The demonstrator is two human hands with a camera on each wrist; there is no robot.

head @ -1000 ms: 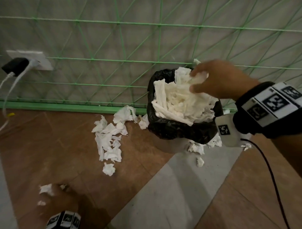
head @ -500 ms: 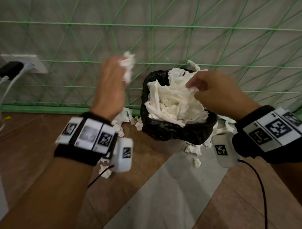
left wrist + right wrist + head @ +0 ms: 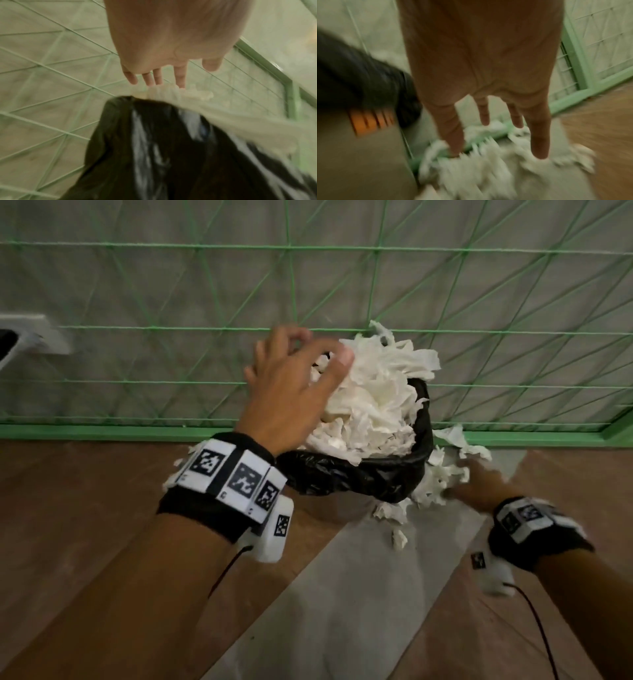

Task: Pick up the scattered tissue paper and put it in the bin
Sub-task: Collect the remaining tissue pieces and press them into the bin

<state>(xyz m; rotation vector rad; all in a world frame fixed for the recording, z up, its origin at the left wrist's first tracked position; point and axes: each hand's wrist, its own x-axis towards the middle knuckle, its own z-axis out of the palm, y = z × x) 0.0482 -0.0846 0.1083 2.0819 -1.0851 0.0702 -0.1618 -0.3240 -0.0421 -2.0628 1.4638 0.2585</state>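
The right hand, at four o'clock from the bin, is motion-blurred, so its grip on the floor tissue cannot be judged. The left hand hides the bin's ten o'clock rim. At nine o'clock the frame edge cuts off a wall socket.

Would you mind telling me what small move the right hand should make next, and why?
Probably curl the right hand closed around the loose tissue on the floor beside the bin. Its fingers are spread and straight just over that clump, gripping nothing yet, while the left hand is open over the heaped tissue in the bin.
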